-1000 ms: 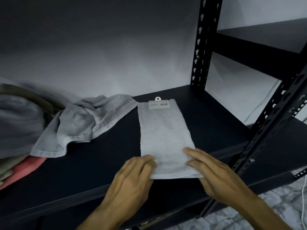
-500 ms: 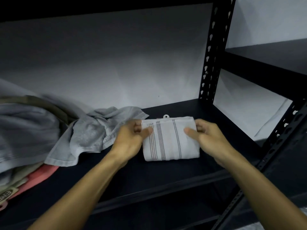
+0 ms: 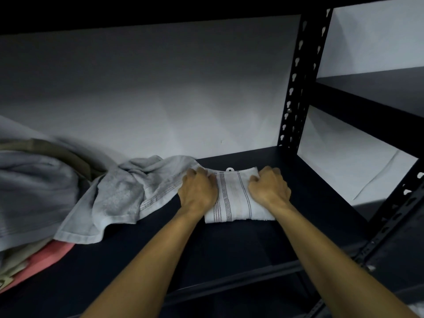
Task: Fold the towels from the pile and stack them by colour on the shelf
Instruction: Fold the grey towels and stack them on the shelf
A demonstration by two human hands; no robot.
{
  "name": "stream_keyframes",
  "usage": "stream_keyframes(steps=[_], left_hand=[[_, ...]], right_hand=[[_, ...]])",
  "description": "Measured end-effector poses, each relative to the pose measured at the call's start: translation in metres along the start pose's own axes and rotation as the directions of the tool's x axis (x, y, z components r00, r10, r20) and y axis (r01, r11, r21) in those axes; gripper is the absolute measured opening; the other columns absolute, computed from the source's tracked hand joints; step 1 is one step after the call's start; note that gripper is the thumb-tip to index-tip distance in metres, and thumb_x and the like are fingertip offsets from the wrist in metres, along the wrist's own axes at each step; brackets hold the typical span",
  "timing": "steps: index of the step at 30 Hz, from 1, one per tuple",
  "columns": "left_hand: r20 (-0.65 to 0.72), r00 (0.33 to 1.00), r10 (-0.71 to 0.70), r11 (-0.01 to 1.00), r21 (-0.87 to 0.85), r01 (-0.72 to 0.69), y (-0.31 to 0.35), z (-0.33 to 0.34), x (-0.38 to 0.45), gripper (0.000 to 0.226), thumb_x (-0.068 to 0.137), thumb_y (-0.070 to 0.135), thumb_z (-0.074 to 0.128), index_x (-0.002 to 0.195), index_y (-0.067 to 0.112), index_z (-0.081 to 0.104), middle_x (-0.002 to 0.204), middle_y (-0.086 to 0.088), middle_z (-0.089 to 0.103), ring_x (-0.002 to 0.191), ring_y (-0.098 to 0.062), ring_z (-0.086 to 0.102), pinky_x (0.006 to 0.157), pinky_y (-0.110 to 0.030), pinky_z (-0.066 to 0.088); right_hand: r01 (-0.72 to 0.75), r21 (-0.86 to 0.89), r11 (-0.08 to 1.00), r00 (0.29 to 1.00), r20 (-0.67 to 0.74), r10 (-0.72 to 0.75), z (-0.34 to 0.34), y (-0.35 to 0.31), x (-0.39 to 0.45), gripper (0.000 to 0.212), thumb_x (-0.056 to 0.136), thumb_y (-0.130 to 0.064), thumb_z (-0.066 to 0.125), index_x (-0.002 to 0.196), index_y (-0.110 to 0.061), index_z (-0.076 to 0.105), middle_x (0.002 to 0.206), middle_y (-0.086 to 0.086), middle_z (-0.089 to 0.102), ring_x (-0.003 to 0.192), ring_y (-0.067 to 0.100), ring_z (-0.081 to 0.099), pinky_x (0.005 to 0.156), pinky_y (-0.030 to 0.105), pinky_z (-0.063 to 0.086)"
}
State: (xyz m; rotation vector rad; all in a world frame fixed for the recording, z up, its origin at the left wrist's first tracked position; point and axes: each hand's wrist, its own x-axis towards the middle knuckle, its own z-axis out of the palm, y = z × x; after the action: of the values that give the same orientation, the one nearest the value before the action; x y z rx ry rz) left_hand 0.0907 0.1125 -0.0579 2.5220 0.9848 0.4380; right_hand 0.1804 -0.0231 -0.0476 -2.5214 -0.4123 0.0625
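A small folded white towel with thin dark stripes [image 3: 234,198] lies flat on the black metal shelf board [image 3: 229,244], toward its back, near the pale wall [image 3: 149,99]; a small white hang tab [image 3: 230,169] peeks out at the towel's far edge; the person's left hand [image 3: 197,191] rests on the towel's left side, fingers curled down over the far left corner; the right hand [image 3: 269,188] rests on its right side, fingers bent and bunched together, gripping the far right corner; just left of the folded towel, touching it, sprawls a crumpled grey terry towel [image 3: 128,193]; farther left of the folded towel sits a heap of grey, olive and pink cloths [image 3: 34,198]; right of the folded towel rises a black perforated steel upright [image 3: 298,88].
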Motion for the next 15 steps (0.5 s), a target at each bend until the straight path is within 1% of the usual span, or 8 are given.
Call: stream_keyframes(steps=[3, 6, 7, 9, 11, 12, 13, 15], left_hand=[[0.038, 0.997, -0.072, 0.997, 0.045, 0.07, 0.006, 0.001, 0.005, 0.043, 0.103, 0.041, 0.036, 0.126, 0.008, 0.051, 0.129, -0.015, 0.055, 0.113, -0.033, 0.056, 0.093, -0.046, 0.048], [0.08, 0.979, -0.186, 0.982, 0.03, 0.185, 0.013, -0.003, 0.008, 0.041, 0.102, 0.033, 0.042, 0.132, 0.006, 0.048, 0.13, -0.012, 0.058, 0.116, -0.03, 0.058, 0.09, -0.04, 0.045], [0.102, 0.97, -0.219, 0.976, -0.001, 0.22, 0.014, -0.004, 0.012, 0.038, 0.101, 0.034, 0.045, 0.126, 0.007, 0.054, 0.124, -0.009, 0.063, 0.112, -0.029, 0.06, 0.088, -0.037, 0.045], [0.168, 0.956, -0.242, 0.96, -0.099, 0.261, 0.014, -0.01, 0.018, 0.028, 0.097, 0.038, 0.053, 0.101, 0.011, 0.063, 0.106, -0.004, 0.068, 0.097, -0.024, 0.064, 0.085, -0.033, 0.05], [0.252, 0.943, -0.219, 0.941, -0.202, 0.273, 0.013, -0.018, 0.023, 0.025, 0.093, 0.036, 0.061, 0.088, 0.012, 0.059, 0.09, -0.001, 0.065, 0.082, -0.017, 0.061, 0.073, -0.03, 0.051], [0.291, 0.933, -0.211, 0.922, -0.258, 0.289, 0.012, -0.022, 0.022, 0.023, 0.092, 0.034, 0.064, 0.089, 0.011, 0.059, 0.087, 0.0, 0.063, 0.077, -0.013, 0.059, 0.064, -0.027, 0.048], [0.329, 0.921, -0.209, 0.894, -0.319, 0.316, 0.011, -0.027, 0.02, 0.022, 0.091, 0.032, 0.067, 0.092, 0.01, 0.06, 0.087, 0.0, 0.062, 0.073, -0.011, 0.058, 0.056, -0.024, 0.043], [0.384, 0.901, -0.2, 0.83, -0.422, 0.364, 0.006, -0.032, 0.016, 0.023, 0.09, 0.03, 0.071, 0.094, 0.01, 0.061, 0.086, 0.0, 0.063, 0.069, -0.009, 0.058, 0.05, -0.021, 0.04]], right_hand=[[0.014, -0.022, 1.0, 1.0, 0.028, -0.013, 0.002, 0.001, 0.006, 0.039, 0.099, -0.038, 0.043, 0.122, -0.008, 0.052, 0.123, 0.011, 0.053, 0.104, 0.03, 0.059, 0.072, 0.033, 0.041], [-0.022, 0.006, 1.0, 0.994, 0.107, 0.021, -0.001, -0.001, 0.012, 0.048, 0.096, -0.048, 0.049, 0.122, -0.008, 0.053, 0.12, 0.009, 0.059, 0.106, 0.028, 0.059, 0.076, 0.033, 0.042], [-0.044, 0.019, 0.999, 0.989, 0.143, 0.041, -0.004, -0.003, 0.014, 0.048, 0.094, -0.049, 0.053, 0.12, -0.008, 0.054, 0.117, 0.008, 0.061, 0.106, 0.027, 0.06, 0.077, 0.034, 0.044], [-0.101, 0.067, 0.993, 0.976, 0.202, 0.086, -0.008, -0.005, 0.018, 0.046, 0.091, -0.044, 0.062, 0.116, -0.006, 0.056, 0.108, 0.005, 0.062, 0.101, 0.026, 0.062, 0.081, 0.035, 0.049], [-0.135, 0.144, 0.98, 0.965, 0.242, 0.097, -0.011, -0.005, 0.025, 0.037, 0.089, -0.034, 0.067, 0.109, -0.005, 0.056, 0.091, 0.002, 0.059, 0.089, 0.023, 0.061, 0.082, 0.034, 0.052], [-0.152, 0.19, 0.97, 0.959, 0.265, 0.098, -0.013, -0.005, 0.027, 0.032, 0.089, -0.029, 0.067, 0.106, -0.005, 0.055, 0.087, 0.002, 0.057, 0.083, 0.02, 0.06, 0.081, 0.033, 0.053], [-0.167, 0.238, 0.957, 0.952, 0.29, 0.094, -0.013, -0.004, 0.027, 0.029, 0.088, -0.025, 0.067, 0.105, -0.004, 0.055, 0.088, 0.004, 0.059, 0.082, 0.019, 0.061, 0.08, 0.033, 0.054], [-0.167, 0.329, 0.93, 0.949, 0.308, 0.062, -0.012, 0.003, 0.028, 0.028, 0.088, -0.021, 0.066, 0.106, -0.001, 0.06, 0.099, 0.008, 0.064, 0.089, 0.021, 0.064, 0.084, 0.036, 0.055]])
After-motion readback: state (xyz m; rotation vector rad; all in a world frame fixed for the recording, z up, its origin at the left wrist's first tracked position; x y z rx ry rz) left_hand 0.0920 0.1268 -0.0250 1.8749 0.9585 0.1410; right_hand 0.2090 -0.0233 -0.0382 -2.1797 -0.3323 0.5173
